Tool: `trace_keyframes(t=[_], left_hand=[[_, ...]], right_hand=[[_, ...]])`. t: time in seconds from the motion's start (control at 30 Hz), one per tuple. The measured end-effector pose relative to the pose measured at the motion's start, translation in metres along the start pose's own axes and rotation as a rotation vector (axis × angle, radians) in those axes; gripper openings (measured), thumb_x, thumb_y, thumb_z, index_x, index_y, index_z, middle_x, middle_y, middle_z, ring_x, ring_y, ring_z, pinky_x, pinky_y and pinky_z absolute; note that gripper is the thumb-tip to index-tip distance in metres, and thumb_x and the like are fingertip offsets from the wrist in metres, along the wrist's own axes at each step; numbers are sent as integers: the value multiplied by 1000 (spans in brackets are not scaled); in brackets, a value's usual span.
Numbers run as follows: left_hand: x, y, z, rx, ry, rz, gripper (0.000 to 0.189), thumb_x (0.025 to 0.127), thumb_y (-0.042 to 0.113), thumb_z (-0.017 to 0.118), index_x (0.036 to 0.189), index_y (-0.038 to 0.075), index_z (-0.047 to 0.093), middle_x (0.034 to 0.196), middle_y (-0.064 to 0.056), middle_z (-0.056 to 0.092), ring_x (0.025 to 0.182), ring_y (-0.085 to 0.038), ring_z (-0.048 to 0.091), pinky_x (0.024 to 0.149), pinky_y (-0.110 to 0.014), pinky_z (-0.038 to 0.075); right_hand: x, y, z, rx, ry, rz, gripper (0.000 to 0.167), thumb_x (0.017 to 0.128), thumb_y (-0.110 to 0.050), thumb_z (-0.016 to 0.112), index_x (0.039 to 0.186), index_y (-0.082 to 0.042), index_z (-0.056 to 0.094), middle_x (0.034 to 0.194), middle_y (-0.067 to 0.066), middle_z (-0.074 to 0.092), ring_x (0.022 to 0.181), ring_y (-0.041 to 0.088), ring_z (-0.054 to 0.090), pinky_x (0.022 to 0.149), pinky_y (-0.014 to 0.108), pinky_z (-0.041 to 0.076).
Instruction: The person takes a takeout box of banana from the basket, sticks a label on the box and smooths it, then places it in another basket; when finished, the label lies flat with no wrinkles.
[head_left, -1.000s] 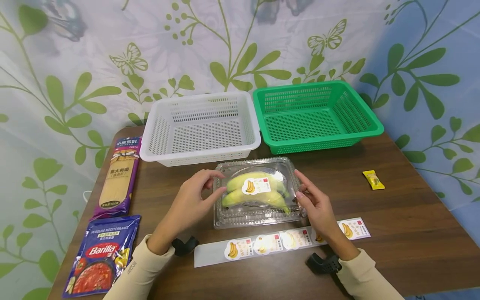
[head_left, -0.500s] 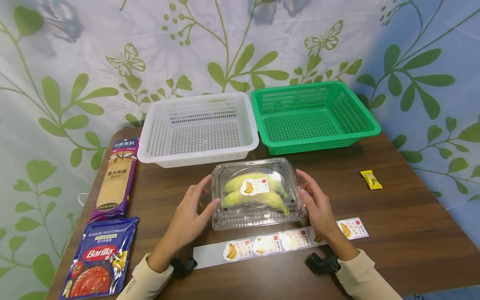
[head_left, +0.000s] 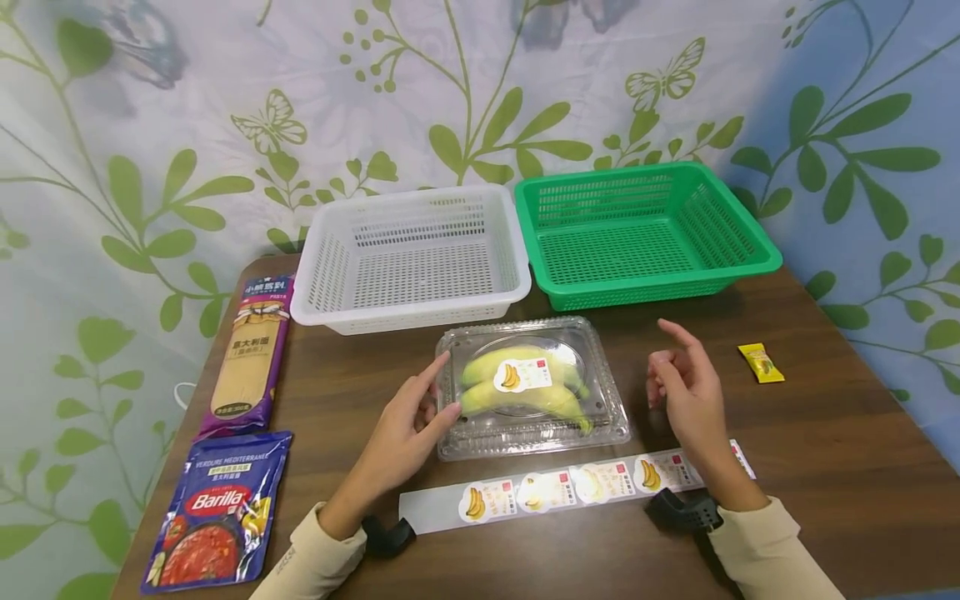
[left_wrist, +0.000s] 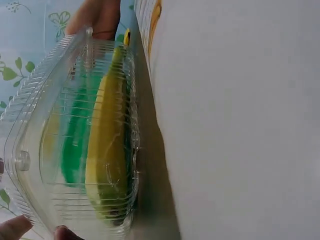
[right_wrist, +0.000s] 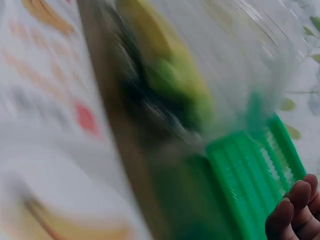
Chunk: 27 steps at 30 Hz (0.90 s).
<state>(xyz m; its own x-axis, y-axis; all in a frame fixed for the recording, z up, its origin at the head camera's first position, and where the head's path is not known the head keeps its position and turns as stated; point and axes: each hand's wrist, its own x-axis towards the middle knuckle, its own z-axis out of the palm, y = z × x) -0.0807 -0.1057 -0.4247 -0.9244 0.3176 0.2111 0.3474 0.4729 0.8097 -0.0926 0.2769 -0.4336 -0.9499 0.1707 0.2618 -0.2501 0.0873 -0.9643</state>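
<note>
A clear plastic clamshell box [head_left: 540, 440] lies closed on the table, with bananas [head_left: 480, 400] inside. On its lid sits a white banana sticker [head_left: 536, 372]. My left hand [head_left: 401, 429] is at the box's left side, index fingertip and thumb tip right at its edge, not curled round it. The left wrist view shows the box [left_wrist: 30, 125] from its side. To the right of the box, apart from it, my right hand [head_left: 690, 400] holds nothing; its index finger points forward and the others are loosely bent. A strip of banana stickers [head_left: 435, 508] lies in front of the box.
Behind the box stand a white basket [head_left: 412, 318] and a green basket [head_left: 660, 287]. At left lie a pasta packet [head_left: 247, 358] and a blue Barilla pouch [head_left: 217, 508]. A small yellow packet [head_left: 761, 362] lies at right. A patterned curtain [head_left: 480, 75] hangs behind the table.
My right hand has left the box's right edge and moved right. My left hand drew back slightly from the box's left edge and is near it again. The head view has shifted slightly.
</note>
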Motion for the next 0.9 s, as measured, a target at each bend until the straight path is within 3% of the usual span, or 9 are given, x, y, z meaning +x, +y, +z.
trace_keyframes(t=[0.1,0.27,0.4,0.53,0.7,0.9], left_hand=[[-1,-1,1,-49,7,-2,65,100,27,68,158,26,40,100,-3,49,73,-15,48,58,-23,42],[1,0,1,-152,8,-6,64,99,20,69,157,24,41,100,-7,49,68,-13,46,55,-22,39],[3,-2,2,-210,-14,-11,65,100,16,68,157,23,39,100,-10,48,62,-9,42,53,-20,36],[4,-3,2,-221,-38,-28,65,100,17,67,158,26,37,101,-10,47,59,-6,41,54,-20,36],[3,-5,5,-236,-56,-41,65,101,19,67,158,27,37,102,-10,47,60,-7,43,54,-21,37],[4,-8,7,-274,-57,-37,65,101,15,66,157,26,36,101,-10,47,62,-7,43,54,-20,37]], right_hand=[[18,-5,-18,98,88,-19,42,105,-5,53,147,-4,49,85,13,53,59,20,50,51,23,47],[61,-11,-55,303,324,36,35,102,-4,59,137,-6,55,79,11,53,52,18,51,45,24,48],[91,-9,-85,339,455,85,31,102,-9,61,131,-9,54,79,10,51,50,18,52,44,25,49],[113,-3,-102,347,515,142,26,102,-11,60,127,-11,51,81,10,50,52,19,52,46,26,50],[130,3,-112,532,569,177,18,103,-9,58,119,-12,50,81,8,49,53,20,48,46,30,47],[138,13,-118,616,547,158,20,102,-10,59,120,-12,52,79,8,49,53,21,47,46,30,46]])
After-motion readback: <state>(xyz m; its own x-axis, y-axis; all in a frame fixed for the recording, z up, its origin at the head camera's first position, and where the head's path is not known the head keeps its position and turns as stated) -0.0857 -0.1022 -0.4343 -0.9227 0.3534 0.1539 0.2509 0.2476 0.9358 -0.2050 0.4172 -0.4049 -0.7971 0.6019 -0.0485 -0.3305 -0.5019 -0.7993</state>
